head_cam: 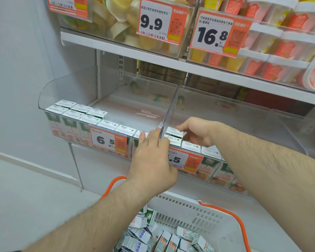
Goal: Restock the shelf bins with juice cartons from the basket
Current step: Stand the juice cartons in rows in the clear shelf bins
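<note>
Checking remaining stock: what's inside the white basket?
The white basket holds a loose pile of juice cartons, lying tilted at mixed angles. The left forearm covers the pile's left part, and the frame edge cuts off the rest, so the count is unknown.

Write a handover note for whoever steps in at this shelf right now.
Left hand: fingers straight, resting on the front cartons at the clear divider.
Right hand: gripping a carton in the right bin, just beside the divider.
Done: left bin has a front row plus a few cartons behind on its left; right bin has a front row only.
Left: both bins are mostly bare behind; the basket below holds many cartons.
</note>
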